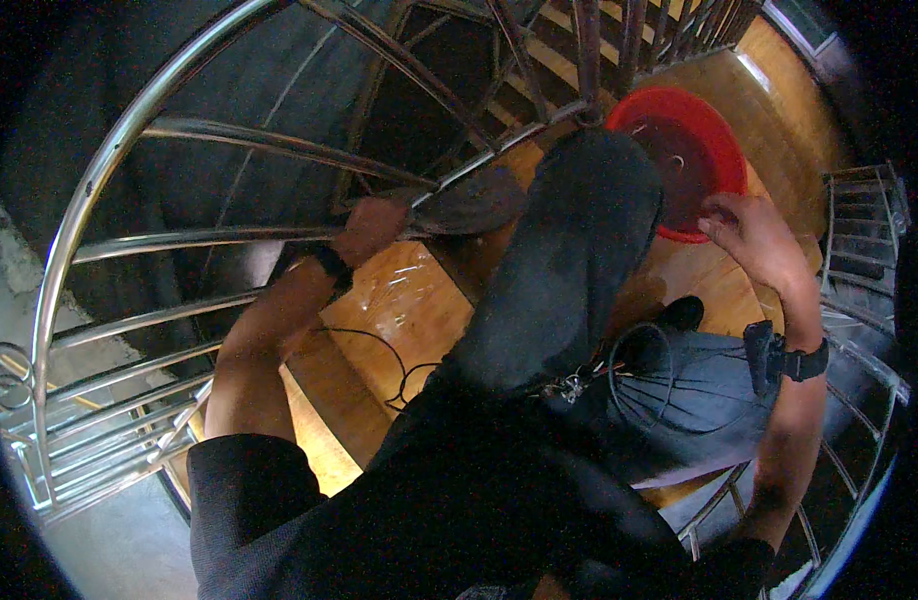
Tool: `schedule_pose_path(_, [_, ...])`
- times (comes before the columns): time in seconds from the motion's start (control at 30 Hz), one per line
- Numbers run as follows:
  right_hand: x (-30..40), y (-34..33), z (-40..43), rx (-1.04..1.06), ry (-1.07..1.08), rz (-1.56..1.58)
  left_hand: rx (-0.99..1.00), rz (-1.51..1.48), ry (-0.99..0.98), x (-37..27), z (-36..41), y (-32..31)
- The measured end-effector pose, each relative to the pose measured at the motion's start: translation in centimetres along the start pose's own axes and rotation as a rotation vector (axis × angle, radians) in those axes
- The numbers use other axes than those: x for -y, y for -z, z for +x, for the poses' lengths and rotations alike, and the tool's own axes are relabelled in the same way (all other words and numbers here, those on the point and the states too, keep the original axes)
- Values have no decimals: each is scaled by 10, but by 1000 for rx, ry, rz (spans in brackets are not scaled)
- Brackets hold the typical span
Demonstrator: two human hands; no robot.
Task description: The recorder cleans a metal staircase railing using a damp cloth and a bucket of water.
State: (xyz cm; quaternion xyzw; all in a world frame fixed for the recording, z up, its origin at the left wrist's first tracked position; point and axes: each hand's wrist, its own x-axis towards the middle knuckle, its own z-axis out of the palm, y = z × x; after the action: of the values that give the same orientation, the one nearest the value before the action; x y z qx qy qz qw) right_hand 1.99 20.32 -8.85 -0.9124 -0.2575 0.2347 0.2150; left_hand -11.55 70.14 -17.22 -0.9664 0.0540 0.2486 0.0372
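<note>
My right hand is at the near rim of a red plastic basin, with the thumb and fingers curled over the edge. Dark liquid fills the lower part of the basin, and a small pale curved shape shows in it. My left hand is blurred beside the metal balusters of a spiral staircase. Just past its fingers a dark grey-brown cloth lies at the foot of the balusters. Whether the left fingers grip the cloth or a bar, I cannot tell. My bent knee stands between both hands.
Wet marks shine on a wooden tread below my left hand. A thin black cable loops over that step. The polished handrail curves along the left, and a bunch of keys hangs at my waist. More railing stands at right.
</note>
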Motion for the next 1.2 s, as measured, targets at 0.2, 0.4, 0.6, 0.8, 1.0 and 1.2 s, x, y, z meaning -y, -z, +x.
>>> schedule_pose_path(0.2, [9,7,-1,-36,71,-5,-119,350,-154,19,-45,-35])
schedule_pose_path(0.4, [14,2,0,-49,82,-28,-70,211,148,53,-130,-9])
schedule_pose_path(0.6, [15,-1,5,26,131,41,-61,372,425,115,-162,-4])
schedule_pose_path(0.8, [2,-4,9,75,85,-8,-590,-188,286,115,-101,-112])
schedule_pose_path(1.0, [-1,-15,7,8,63,-74,-82,-372,376,95,-98,-80])
schedule_pose_path(1.2, [3,-18,16,42,40,-97,-45,-1379,332,102,-73,-91])
